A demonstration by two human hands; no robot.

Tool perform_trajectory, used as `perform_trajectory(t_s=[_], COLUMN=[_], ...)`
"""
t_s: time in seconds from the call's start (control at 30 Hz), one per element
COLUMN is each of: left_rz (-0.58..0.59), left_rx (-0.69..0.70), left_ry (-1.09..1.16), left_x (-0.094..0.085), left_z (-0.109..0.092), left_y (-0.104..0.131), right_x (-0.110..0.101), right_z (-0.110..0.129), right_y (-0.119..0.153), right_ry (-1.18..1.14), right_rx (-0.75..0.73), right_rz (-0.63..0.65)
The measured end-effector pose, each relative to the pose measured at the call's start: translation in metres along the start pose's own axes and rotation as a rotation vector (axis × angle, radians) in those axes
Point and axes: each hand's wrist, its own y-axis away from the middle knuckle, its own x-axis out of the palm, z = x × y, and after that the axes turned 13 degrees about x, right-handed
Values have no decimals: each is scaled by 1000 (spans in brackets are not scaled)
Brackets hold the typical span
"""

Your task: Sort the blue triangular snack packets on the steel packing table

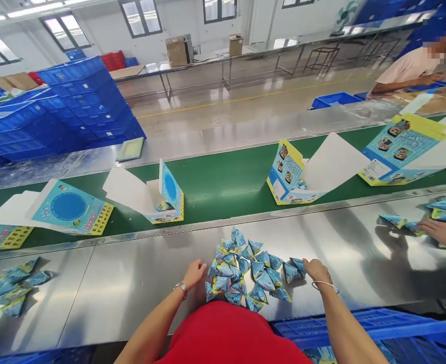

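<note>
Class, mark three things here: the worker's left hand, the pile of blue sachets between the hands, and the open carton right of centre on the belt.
left hand point(194, 273), head view, knuckles.
pile of blue sachets point(245, 273), head view, pile's middle.
open carton point(286, 172), head view, printed side panel.

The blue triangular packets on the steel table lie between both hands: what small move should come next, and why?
Probably the hands should close on a few blue triangular packets and lift them toward the open box on the green belt. The left hand and right hand already rest at the pile's edges, and only one packet shows inside that box.
</note>
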Motion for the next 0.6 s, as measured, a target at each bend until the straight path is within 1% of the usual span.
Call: perform_trajectory(t_s=[0.07, 0.13, 0.2, 0.3, 0.33, 0.37, 0.4, 0.43, 0.5, 0.53, 0.57, 0.6], left_rz=[19, 32, 40, 65, 71, 81, 90, 96, 106, 112, 126, 141], left_rx=[80, 153, 211, 257, 265, 276, 289, 313, 338, 345, 346, 340], left_ry=[-74, -141, -211, -318, -350, -376, -395, -408, -409, -337, -180, 30], left_x=[3, 8, 15, 28, 34, 40, 46, 51, 57, 58, 56, 51], left_z=[-25, -59, -106, -192, -219, -244, -264, -281, -302, -307, -309, -308], left_y=[-6, -14, -22, -20, -16, -10, -5, 0, 11, 17, 25, 36], right_x=[-11, -34, -68, -126, -143, -156, -166, -174, -183, -187, -190, -193], right_z=[-7, -13, -22, -50, -62, -74, -85, -95, -112, -118, -123, -127], right_y=[3, 6, 11, 30, 39, 48, 56, 63, 75, 80, 86, 93], right_ry=[-24, -96, -211, -582, -885, -1097, -1194, -1249, -1311, -1342, -1367, -1380], right_rx=[7, -3, -38, -136, -192, -221, -203, -173, -109, -110, -135, -178], right_rz=[-18, -27, -31, 19, 128, 277, 355, 390, 453, 509, 582, 659])
